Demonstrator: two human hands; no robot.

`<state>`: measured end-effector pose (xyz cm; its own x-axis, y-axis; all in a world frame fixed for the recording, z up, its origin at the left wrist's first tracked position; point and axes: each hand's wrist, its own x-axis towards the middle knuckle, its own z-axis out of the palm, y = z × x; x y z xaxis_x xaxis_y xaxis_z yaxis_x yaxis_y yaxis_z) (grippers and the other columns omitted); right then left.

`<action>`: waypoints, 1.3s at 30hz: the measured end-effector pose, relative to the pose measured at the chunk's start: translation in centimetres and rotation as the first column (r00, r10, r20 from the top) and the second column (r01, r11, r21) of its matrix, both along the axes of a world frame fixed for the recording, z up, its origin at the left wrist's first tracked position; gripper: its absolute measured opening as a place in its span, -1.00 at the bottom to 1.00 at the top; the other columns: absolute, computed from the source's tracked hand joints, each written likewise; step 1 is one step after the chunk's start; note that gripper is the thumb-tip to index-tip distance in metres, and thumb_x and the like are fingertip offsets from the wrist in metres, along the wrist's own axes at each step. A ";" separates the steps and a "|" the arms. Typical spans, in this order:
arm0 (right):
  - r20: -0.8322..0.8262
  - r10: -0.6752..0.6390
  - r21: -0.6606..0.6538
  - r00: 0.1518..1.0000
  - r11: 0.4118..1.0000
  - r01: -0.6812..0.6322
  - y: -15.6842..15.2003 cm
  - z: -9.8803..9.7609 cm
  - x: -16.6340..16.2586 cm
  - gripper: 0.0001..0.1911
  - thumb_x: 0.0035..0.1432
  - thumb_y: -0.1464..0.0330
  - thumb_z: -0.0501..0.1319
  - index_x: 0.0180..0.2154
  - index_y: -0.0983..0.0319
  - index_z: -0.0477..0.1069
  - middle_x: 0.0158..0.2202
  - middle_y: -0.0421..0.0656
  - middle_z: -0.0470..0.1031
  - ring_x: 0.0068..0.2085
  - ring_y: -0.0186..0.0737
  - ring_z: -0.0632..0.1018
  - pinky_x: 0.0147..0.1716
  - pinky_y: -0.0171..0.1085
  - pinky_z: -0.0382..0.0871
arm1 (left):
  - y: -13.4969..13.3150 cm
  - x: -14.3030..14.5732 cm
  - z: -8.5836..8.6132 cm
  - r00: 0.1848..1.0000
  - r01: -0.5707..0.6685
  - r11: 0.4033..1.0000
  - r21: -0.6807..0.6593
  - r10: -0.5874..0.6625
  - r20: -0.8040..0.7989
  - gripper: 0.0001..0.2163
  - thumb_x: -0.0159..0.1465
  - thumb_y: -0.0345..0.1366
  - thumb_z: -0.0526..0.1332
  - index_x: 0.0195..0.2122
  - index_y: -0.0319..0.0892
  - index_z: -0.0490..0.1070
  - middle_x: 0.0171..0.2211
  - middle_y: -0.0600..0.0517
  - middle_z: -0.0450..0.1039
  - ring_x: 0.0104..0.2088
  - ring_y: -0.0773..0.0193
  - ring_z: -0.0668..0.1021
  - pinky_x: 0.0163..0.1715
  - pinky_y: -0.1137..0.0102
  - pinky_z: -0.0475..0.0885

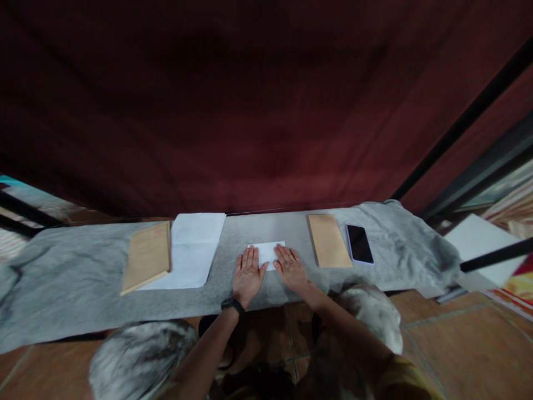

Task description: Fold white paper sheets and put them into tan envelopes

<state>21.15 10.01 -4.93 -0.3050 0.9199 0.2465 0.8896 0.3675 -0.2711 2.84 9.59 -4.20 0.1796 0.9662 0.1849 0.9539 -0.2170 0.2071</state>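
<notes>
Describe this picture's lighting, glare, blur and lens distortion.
Head view: dim overall, with the dark red backdrop nearly black at the top; head view: the small white paper reads bright under the left hand and right hand, but fine detail is soft; head view: the smartphone shows no strong glare; head view: wide-angle stretching towards the side edges.

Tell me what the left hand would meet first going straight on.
The left hand would probably meet the upright dark red backdrop, beyond the small white paper rectangle it touches; depth is unclear.
</notes>
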 end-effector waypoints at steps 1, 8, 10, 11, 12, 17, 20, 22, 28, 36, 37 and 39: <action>0.005 -0.020 0.007 1.000 1.000 0.020 0.1 -0.1 0.1 -0.48 0.44 0.26 -0.09 0.34 0.28 0.13 0.37 -0.02 0.13 0.35 -0.08 0.22 0.33 0.00 0.01 | 0.0 0.0 0.0 1.000 0.004 1.000 0.000 -0.004 -0.002 -0.40 0.41 -0.04 -0.10 0.38 -0.28 0.05 0.39 -0.19 0.04 0.40 0.04 0.09 0.35 0.05 0.01; 0.024 -0.198 0.035 0.980 0.980 0.197 0.9 -0.3 -0.1 -0.46 0.44 0.25 -0.13 0.33 0.35 0.14 0.34 0.08 0.18 0.34 0.01 0.23 0.30 0.07 0.02 | -0.2 0.0 0.2 1.000 -0.006 1.000 0.004 0.006 -0.005 -0.35 0.37 0.07 -0.05 0.39 -0.21 0.05 0.39 -0.17 0.03 0.40 0.04 0.07 0.35 0.06 -0.03; 0.008 -0.254 0.044 0.967 0.966 0.253 0.9 -0.3 -0.4 -0.45 0.44 0.25 -0.14 0.33 0.36 0.14 0.34 0.11 0.19 0.33 0.04 0.24 0.28 0.12 0.03 | -0.3 0.0 0.2 1.000 -0.013 1.000 0.003 0.013 0.002 -0.34 0.36 0.08 -0.04 0.38 -0.21 0.06 0.39 -0.17 0.04 0.40 0.03 0.07 0.35 0.06 -0.04; -0.004 -0.285 0.050 0.959 0.957 0.285 0.8 -0.3 -0.6 -0.45 0.44 0.25 -0.14 0.33 0.36 0.13 0.33 0.13 0.18 0.33 0.06 0.24 0.28 0.14 0.02 | -0.3 0.0 0.2 1.000 -0.014 1.000 0.000 0.014 0.005 -0.34 0.36 0.08 -0.04 0.38 -0.22 0.07 0.39 -0.18 0.04 0.41 0.03 0.07 0.35 0.06 -0.04; -0.015 -0.311 0.059 0.950 0.949 0.311 0.5 -0.2 -0.9 -0.44 0.44 0.25 -0.14 0.33 0.37 0.12 0.34 0.15 0.17 0.34 0.07 0.23 0.28 0.15 0.02 | -0.3 0.0 0.2 1.000 -0.015 1.000 -0.004 0.015 0.007 -0.33 0.36 0.08 -0.04 0.38 -0.23 0.08 0.39 -0.19 0.04 0.41 0.03 0.06 0.36 0.07 -0.05; -0.002 -0.199 0.102 0.980 0.975 0.198 -2.3 -0.5 -2.7 -0.45 0.43 0.27 -0.10 0.35 0.34 0.09 0.36 0.07 0.12 0.35 -0.01 0.21 0.31 0.07 0.01 | -0.2 -0.1 0.2 1.000 -0.004 1.000 -0.023 0.005 0.016 -0.36 0.37 0.02 -0.04 0.37 -0.28 0.09 0.40 -0.20 -0.01 0.41 0.03 0.03 0.37 0.07 -0.09; 0.003 -0.178 0.107 0.984 0.978 0.177 -4.0 -0.8 -3.5 -0.47 0.43 0.26 -0.09 0.33 0.29 0.15 0.33 0.04 0.21 0.33 -0.03 0.26 0.31 0.05 0.05 | -0.2 -0.2 0.1 1.000 0.005 1.000 -0.021 -0.005 0.031 -0.36 0.37 0.01 -0.03 0.37 -0.28 0.08 0.40 -0.21 0.00 0.41 0.02 0.03 0.36 0.06 -0.08; 0.007 -0.235 0.109 0.972 0.966 0.233 -4.6 -0.8 -3.7 -0.46 0.43 0.24 -0.10 0.32 0.32 0.16 0.32 0.06 0.22 0.33 0.01 0.27 0.30 0.05 0.06 | -0.1 -0.2 0.0 0.999 0.006 1.000 -0.008 -0.005 0.040 -0.36 0.37 0.01 -0.03 0.37 -0.28 0.07 0.39 -0.22 0.02 0.41 0.00 0.03 0.36 0.05 -0.08; 0.044 -0.308 0.093 0.950 0.948 0.304 -4.7 -0.2 -4.1 -0.44 0.43 0.21 -0.09 0.32 0.35 0.16 0.32 0.09 0.21 0.32 0.00 0.27 0.30 0.04 0.03 | -0.4 -0.2 0.3 0.997 0.002 1.000 0.009 -0.003 0.081 -0.37 0.37 0.01 -0.02 0.36 -0.28 0.10 0.39 -0.23 0.05 0.40 -0.02 0.07 0.35 0.06 -0.07; 0.125 -0.328 0.131 0.936 0.941 0.312 -4.7 -0.6 -4.2 -0.44 0.42 0.23 -0.08 0.33 0.36 0.14 0.32 0.07 0.23 0.32 -0.01 0.25 0.31 0.02 0.01 | -0.4 -0.2 0.4 1.000 -0.022 1.000 -0.009 0.022 0.004 -0.35 0.38 0.03 -0.06 0.36 -0.33 0.09 0.39 -0.22 0.03 0.40 0.01 0.08 0.36 0.09 -0.07; 0.134 -0.330 0.126 0.935 0.941 0.314 -4.6 -0.7 -4.2 -0.43 0.42 0.22 -0.08 0.33 0.36 0.13 0.32 0.07 0.23 0.32 -0.01 0.25 0.31 0.02 0.00 | -0.4 -0.2 0.4 1.000 -0.022 1.000 -0.007 0.022 -0.004 -0.35 0.38 0.03 -0.06 0.36 -0.33 0.10 0.39 -0.22 0.03 0.40 0.02 0.08 0.36 0.10 -0.08; 0.143 -0.335 0.113 0.931 0.940 0.321 -4.5 -0.7 -4.2 -0.43 0.42 0.21 -0.09 0.33 0.36 0.13 0.33 0.07 0.22 0.33 -0.01 0.25 0.31 0.01 -0.01 | -0.4 -0.2 0.3 1.000 -0.023 1.000 -0.001 0.023 -0.014 -0.35 0.38 0.03 -0.06 0.36 -0.33 0.11 0.39 -0.22 0.04 0.39 0.02 0.09 0.36 0.09 -0.08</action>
<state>16.91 5.52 -5.67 -0.0313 0.9527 0.3023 0.9932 0.0637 -0.0979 2.66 9.16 -3.92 0.1598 0.9703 0.1817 0.9615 -0.1947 0.1941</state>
